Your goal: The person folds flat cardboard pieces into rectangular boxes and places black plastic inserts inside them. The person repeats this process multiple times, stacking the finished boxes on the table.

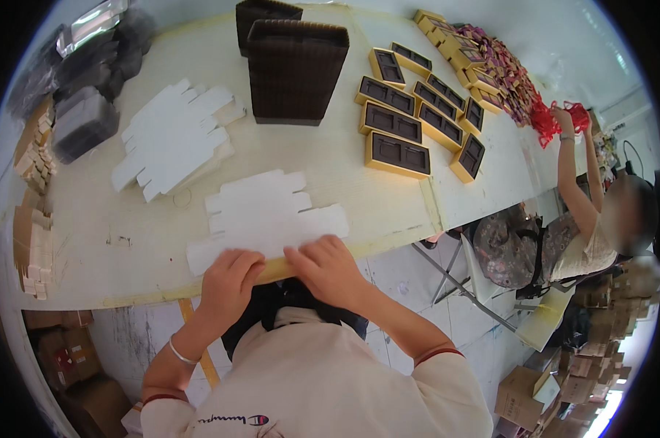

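Observation:
A flat white cardboard box blank (264,212) with notched flaps lies at the table's near edge. My left hand (231,283) is closed on its near left edge, fingers bent and pressed together. My right hand (330,269) grips the same edge further right, its fingers curled over the card. The fingertips of both hands are partly hidden. Beyond and to the left lies a loose stack of similar white blanks (173,139). Tall stacks of dark brown plastic trays (293,73) stand at the far middle.
Several gold boxes with dark inserts (397,155) sit right of the trays. Behind them is a heap of small purple-gold boxes (490,62). A co-worker (585,226) sits at the right, hands on red ribbons (545,124). Grey plastic-wrapped bundles (85,124) lie at left.

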Demonstrator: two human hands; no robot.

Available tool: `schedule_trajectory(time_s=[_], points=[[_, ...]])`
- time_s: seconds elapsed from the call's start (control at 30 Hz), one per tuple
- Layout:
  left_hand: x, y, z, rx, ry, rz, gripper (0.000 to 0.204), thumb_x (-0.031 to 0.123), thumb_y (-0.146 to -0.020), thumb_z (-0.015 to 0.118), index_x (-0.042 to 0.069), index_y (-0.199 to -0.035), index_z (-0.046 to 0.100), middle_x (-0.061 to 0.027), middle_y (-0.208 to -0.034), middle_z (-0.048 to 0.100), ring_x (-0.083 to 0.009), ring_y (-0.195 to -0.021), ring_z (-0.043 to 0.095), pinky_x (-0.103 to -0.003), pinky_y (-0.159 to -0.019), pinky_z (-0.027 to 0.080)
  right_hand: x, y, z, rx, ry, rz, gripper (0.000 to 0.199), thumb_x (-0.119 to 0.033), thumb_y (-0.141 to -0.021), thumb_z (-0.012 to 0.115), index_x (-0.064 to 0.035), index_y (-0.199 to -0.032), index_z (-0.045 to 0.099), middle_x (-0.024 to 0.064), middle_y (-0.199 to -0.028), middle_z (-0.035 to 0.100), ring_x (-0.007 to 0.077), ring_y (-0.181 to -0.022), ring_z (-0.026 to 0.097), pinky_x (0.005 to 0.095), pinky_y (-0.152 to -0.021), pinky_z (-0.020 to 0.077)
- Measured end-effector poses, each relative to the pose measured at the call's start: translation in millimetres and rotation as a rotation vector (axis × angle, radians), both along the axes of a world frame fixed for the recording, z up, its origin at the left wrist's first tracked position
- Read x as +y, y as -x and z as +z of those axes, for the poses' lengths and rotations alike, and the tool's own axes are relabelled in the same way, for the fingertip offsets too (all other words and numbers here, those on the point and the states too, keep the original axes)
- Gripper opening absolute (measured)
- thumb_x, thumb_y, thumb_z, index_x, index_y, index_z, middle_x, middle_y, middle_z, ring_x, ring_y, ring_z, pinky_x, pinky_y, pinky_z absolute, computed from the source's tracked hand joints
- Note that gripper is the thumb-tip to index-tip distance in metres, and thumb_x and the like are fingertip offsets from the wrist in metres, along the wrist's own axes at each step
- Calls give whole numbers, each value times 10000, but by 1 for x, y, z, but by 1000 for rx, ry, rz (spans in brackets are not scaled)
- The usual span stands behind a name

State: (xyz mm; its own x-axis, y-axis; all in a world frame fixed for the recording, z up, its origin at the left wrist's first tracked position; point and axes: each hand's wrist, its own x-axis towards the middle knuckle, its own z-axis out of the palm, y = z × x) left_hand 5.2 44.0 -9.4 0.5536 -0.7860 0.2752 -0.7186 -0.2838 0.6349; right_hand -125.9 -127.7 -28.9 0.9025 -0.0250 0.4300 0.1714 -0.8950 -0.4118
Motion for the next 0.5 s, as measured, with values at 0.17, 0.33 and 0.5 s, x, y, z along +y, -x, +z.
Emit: schedule_trajectory(time_s=[0.17, 0.33, 0.5], points=[[1, 2, -3, -485, -1, -50, 247, 103, -690, 742, 79, -920, 655, -45, -978, 573, -255, -924, 552, -349, -814, 460, 9, -5, -7, -69, 107, -37, 371, -150, -764, 703, -75, -1118, 619, 142, -1143, 527, 315, -1045, 523, 422, -878, 428], [19, 9, -11, -315, 22, -186, 294, 125, -634, 775, 63, -892, 649, -33, -926, 594, -234, -833, 569, -345, -700, 485, 15, 7, -15, -26, 192, 71, 346, -81, -744, 618, -10, -1083, 601, 110, -1041, 531, 262, -1000, 528, 389, -853, 433], [16, 0, -6, -185, 30, -137, 189, 81, -708, 738, 52, -873, 649, -54, -782, 606, -239, -703, 565, -330, -611, 482, 11, -12, 12, 154, -5, 78, 150, -29, -749, 605, -16, -897, 591, 108, -897, 552, 280, -858, 556, 377, -716, 456]])
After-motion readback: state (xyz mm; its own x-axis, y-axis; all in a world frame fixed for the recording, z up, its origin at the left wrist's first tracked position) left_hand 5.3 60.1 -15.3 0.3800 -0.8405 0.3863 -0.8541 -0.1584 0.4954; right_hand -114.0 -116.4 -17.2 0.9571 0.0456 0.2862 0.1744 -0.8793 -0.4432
